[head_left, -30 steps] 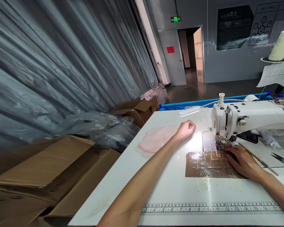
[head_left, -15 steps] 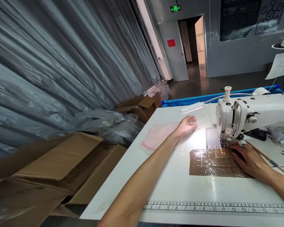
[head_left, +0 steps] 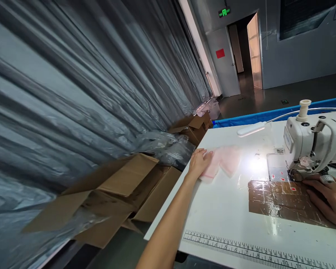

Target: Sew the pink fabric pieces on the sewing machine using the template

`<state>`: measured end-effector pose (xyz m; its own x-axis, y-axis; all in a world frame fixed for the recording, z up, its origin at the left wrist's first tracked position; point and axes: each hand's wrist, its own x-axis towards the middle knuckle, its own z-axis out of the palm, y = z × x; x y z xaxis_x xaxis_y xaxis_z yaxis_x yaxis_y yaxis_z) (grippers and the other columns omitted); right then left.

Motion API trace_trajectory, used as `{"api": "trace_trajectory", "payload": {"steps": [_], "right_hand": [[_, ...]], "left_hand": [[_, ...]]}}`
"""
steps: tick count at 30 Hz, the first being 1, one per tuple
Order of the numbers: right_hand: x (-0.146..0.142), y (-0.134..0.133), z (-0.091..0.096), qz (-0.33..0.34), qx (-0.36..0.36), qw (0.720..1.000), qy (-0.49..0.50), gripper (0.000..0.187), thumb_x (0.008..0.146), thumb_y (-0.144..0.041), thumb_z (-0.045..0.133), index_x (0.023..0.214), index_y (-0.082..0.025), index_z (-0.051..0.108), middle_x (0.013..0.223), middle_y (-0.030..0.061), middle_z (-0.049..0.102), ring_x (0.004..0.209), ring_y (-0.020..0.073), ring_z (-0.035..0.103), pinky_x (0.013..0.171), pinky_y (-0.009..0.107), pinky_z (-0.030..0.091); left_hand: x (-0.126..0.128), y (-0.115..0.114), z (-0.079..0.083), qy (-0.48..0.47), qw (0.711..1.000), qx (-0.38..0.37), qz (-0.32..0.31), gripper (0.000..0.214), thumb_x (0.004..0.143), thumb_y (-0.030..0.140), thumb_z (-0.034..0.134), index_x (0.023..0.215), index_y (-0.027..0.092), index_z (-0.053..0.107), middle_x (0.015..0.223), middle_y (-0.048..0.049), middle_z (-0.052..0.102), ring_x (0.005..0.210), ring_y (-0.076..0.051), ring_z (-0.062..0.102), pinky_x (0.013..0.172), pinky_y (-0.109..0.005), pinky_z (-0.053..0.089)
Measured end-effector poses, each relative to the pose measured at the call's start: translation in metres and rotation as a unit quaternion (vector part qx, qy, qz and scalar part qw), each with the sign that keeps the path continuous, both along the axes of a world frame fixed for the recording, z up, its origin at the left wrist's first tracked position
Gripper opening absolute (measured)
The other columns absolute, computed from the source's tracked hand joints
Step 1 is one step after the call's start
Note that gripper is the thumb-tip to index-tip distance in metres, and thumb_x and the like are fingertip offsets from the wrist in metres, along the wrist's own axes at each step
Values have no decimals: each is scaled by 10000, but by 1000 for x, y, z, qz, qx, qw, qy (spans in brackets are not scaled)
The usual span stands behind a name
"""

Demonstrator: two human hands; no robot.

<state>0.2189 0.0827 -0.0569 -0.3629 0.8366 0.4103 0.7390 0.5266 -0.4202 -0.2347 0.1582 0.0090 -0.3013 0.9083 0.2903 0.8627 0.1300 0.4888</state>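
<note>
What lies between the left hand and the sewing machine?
In the head view, pale pink fabric extending from the left hand, then brightly lit tabletop before the sewing machine.

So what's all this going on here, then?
A person is at a white table with a sewing machine. Their left hand is on some pale pink material lying left of the machine; whether the fingers grip it is hard to tell. The right hand rests at the right part of a shiny brown patch, fingertips close to the machine's needle area. The pink material lies apart from the needle, and a bright light shines on the table between them.
</note>
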Motion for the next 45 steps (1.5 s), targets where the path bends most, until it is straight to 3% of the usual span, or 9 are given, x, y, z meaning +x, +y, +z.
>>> {"api": "trace_trajectory", "payload": {"steps": [10,15,18,21,24,26,31,37,45], "right_hand": [[3,7,-8,-5,29,998,-47,382,961,-449,429,1143,-260,707,979,135,717,864,325,705,672,456,589],[-2,0,18,14,9,1000,9,384,943,-494,462,1054,-263,748,918,140,714,792,292,704,659,427,598],[-13,-11,37,27,-124,987,96,458,907,-595,484,923,-228,758,859,141,716,786,274,706,679,406,617],[-30,-25,50,84,-440,870,204,613,890,-716,420,909,-186,727,824,134,716,649,227,704,506,323,599],[-42,-33,58,92,-551,761,329,572,889,-689,478,946,-163,698,957,149,720,805,218,726,685,332,630],[-46,-35,61,89,-575,733,353,518,918,-627,478,932,-152,684,954,136,717,842,198,714,738,322,613],[-50,-37,56,43,-485,824,289,252,849,-340,628,1000,-143,666,831,62,689,721,156,642,615,249,538],[-37,-53,68,168,-424,872,176,203,844,-256,538,929,-215,718,735,14,673,614,134,579,533,223,470],[6,-18,82,140,-506,836,161,370,867,-396,600,1141,-158,671,857,61,707,750,166,649,671,270,509]], "left_hand": [[-8,-9,-18,88,995,30,24,235,869,291,570,963,200,765,1241,-128,660,1109,-317,635,1029,-509,450],[24,-25,-2,151,979,56,-129,259,925,258,491,986,226,741,1199,-121,675,1014,-256,653,963,-426,489],[62,-38,1,177,950,48,-253,239,925,264,506,987,260,737,958,-78,733,815,-187,670,777,-310,537],[111,-59,-4,199,902,56,-378,240,931,239,506,1024,288,722,799,-32,726,598,-132,611,556,-232,489],[160,-91,-9,265,780,185,-535,245,942,148,486,1076,216,679,696,-21,689,544,-135,594,471,-241,455],[187,-111,-7,239,737,236,-587,208,933,141,521,1095,150,650,697,-33,686,564,-154,618,469,-270,487],[218,-122,14,48,749,212,-626,430,960,349,523,1324,123,495,1013,-134,732,950,-237,702,784,-386,609],[213,-85,18,7,753,27,-657,551,822,164,418,1366,116,490,1229,-150,684,1177,-269,618,1052,-524,467],[189,-79,1,-48,830,-102,-546,464,820,252,556,1278,211,619,776,-3,718,661,-144,628,674,-291,540]]}}
